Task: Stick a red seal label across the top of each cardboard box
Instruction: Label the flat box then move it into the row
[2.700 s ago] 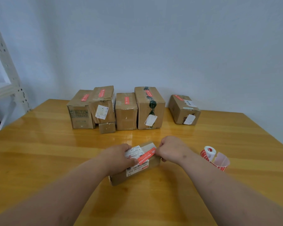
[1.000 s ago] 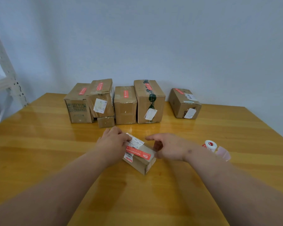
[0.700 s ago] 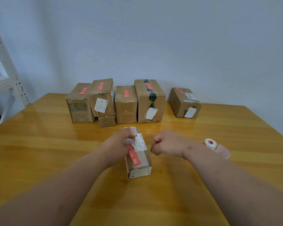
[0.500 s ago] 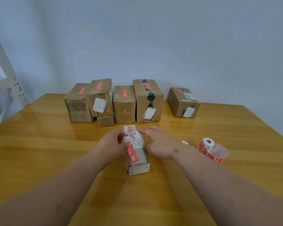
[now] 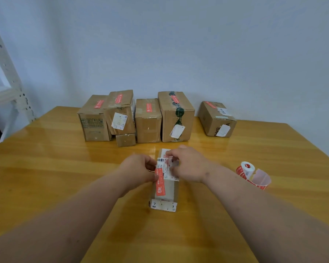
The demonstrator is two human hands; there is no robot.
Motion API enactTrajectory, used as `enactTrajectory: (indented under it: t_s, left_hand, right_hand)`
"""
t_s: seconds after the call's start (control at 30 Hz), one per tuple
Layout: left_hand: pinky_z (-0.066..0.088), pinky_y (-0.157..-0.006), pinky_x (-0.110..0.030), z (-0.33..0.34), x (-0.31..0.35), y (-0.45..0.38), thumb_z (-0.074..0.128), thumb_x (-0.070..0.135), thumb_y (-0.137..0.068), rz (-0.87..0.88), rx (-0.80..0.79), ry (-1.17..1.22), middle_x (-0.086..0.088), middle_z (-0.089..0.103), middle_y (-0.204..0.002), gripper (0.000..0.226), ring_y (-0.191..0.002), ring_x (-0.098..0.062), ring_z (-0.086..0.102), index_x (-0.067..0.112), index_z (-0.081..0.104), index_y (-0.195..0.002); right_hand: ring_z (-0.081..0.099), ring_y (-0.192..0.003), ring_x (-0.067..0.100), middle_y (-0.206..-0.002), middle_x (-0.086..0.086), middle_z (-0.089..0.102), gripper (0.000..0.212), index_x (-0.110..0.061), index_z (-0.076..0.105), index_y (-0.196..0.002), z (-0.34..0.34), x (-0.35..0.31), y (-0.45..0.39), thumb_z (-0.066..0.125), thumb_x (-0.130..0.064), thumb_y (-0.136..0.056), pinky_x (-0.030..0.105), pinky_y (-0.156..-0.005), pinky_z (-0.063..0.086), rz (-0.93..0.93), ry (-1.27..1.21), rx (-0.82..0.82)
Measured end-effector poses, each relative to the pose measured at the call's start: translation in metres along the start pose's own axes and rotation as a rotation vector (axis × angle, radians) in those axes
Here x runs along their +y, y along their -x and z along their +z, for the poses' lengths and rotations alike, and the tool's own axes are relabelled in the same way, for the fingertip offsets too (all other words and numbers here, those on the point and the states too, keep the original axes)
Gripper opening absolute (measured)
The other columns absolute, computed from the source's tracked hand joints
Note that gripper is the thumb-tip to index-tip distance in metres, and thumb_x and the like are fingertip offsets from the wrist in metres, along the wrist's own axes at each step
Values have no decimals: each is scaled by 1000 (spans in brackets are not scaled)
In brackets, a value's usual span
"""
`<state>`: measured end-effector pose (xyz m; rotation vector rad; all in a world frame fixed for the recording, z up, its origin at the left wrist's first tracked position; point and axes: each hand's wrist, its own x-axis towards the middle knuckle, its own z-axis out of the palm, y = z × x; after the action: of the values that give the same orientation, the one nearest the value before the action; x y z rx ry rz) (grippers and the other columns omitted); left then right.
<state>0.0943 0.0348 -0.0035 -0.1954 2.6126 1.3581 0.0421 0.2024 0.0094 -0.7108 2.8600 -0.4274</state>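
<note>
1. Pale blue-grey wall (image 5: 179, 44) backed a glossy wooden tabletop (image 5: 55, 168); a white perforated shelf post (image 5: 6, 73) stood at far left.
2. Small cardboard box (image 5: 164, 186) lay near the middle of the tabletop, long axis running away from the viewer, a barcoded white shipping label (image 5: 167, 166) across its far half.
3. Red seal label (image 5: 159, 184) ran lengthwise along the box top, toward its left edge; its far end passed under the left thumb.
4. Left hand (image 5: 139, 169) gripped the box's left side, fingers curled, thumb on top.
5. Right hand (image 5: 188, 164) lay over the far right part of the box, fingers bent down onto the shipping label; whether they pinched anything could not be told.
6. Five larger boxes (image 5: 148, 120) stood in a row by the wall, one of them atop a small carton, each with a red label on top; the rightmost sat apart.
7. Roll of red labels (image 5: 246, 168) with loose backing strip rested right of the hands, well apart from the box.
</note>
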Motion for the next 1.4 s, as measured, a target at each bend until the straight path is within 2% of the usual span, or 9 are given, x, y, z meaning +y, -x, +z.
enactTrajectory:
  t_s: [0.1, 0.2, 0.33, 0.5, 0.8, 0.97, 1.1, 1.2, 1.4]
  left_hand:
    - [59, -81, -28, -1, 3, -2, 72, 4, -82, -7, -40, -1, 2, 70, -99, 32, -93, -11, 67, 17, 65, -111]
    - [59, -74, -24, -2, 5, -4, 71, 5, -84, -35, -81, 4, 0, 71, -97, 25, -89, -12, 68, 17, 66, -106]
    - [57, -61, -22, 1, 9, -4, 67, 15, -90, -113, -99, -32, -3, 72, -92, 12, -82, -14, 68, 17, 68, -101]
    - [52, -52, -22, 4, 14, -7, 68, 13, -89, -129, -26, -77, -6, 71, -82, 3, -68, -14, 63, 14, 68, -86]
    - [55, -60, -27, 7, 19, -9, 67, 19, -89, -105, 37, -142, -8, 70, -83, 11, -70, -17, 64, 11, 63, -83]
    - [60, -68, -32, 12, 19, -12, 61, 23, -93, -98, 56, -227, -6, 68, -90, 11, -82, -20, 67, 14, 60, -87]
    - [51, -62, -24, 15, 23, -12, 54, 27, -96, -23, 77, -495, 0, 65, -94, 11, -85, -15, 62, 17, 59, -94]
    - [47, -67, -24, 17, 27, -10, 49, 29, -99, 17, 66, -624, -1, 63, -102, 14, -91, -15, 59, 18, 56, -105]
    - [47, -63, -22, 11, 26, -6, 45, 28, -102, 29, -30, -352, -1, 62, -93, 16, -78, -11, 56, 19, 54, -92]
  right_hand:
    - [22, -139, 25, -147, 2, 31, 66, -30, 34, -150, 2, 0, -1, 60, -34, -89, 42, -115, 28, 28, 4, 8]
    - [6, -149, 28, -163, -3, 11, 70, -31, 22, -154, 4, 2, -2, 56, -37, -93, 45, -120, 16, 40, -5, -114]
    - [9, -148, 25, -162, -7, 12, 70, -30, 23, -154, 4, 10, -3, 57, -41, -94, 47, -120, 17, 60, -42, -150]
    - [11, -146, 25, -161, -8, 14, 71, -32, 25, -153, 9, 12, -4, 60, -42, -92, 50, -119, 20, 71, -52, -137]
    - [17, -142, 25, -157, -5, 20, 72, -31, 29, -151, 8, 14, -1, 65, -42, -89, 45, -118, 22, 81, -69, -111]
    - [17, -142, 26, -157, -4, 19, 72, -30, 28, -151, 9, 14, 0, 64, -42, -90, 42, -118, 21, 79, -77, -110]
    - [15, -143, 26, -157, -4, 18, 71, -30, 28, -151, 10, 15, 1, 63, -42, -91, 40, -118, 19, 76, -89, -108]
    - [15, -142, 26, -157, -4, 18, 70, -30, 28, -151, 10, 15, 1, 62, -42, -91, 40, -118, 19, 75, -95, -114]
    - [13, -143, 25, -158, -5, 16, 70, -31, 26, -152, 11, 15, 0, 60, -43, -92, 40, -119, 17, 86, -86, -120]
